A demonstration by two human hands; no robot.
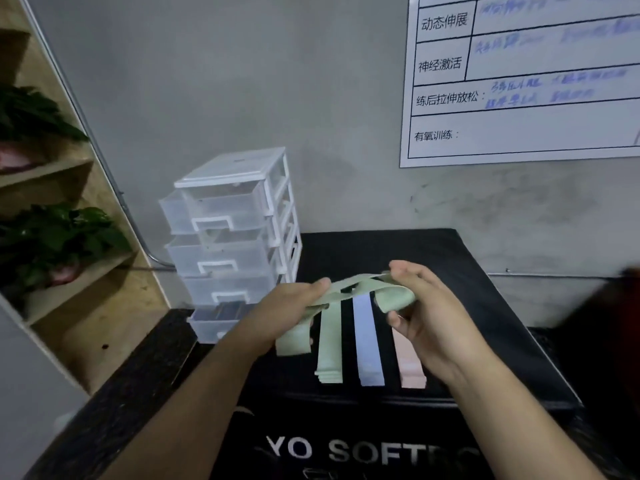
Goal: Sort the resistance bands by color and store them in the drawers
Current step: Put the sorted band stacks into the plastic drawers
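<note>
Worked over a black padded tabletop [485, 306] at lower centre, beside a clear drawer unit [235, 216] at centre left. Held both forearms in from the bottom edge, palms facing each other. Pinched one pale green band [394, 297] between left grip [287, 306] and right grip [429, 317], fingers curled, above the green stack [329, 344], blue band [367, 341] and pink band [410, 368] lying flat.

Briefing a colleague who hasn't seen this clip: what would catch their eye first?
The left hand and right hand hold a pale green band above the black pad. Under it lie a green stack, a blue band and a pink band, side by side. A translucent drawer unit stands to their left.
</note>
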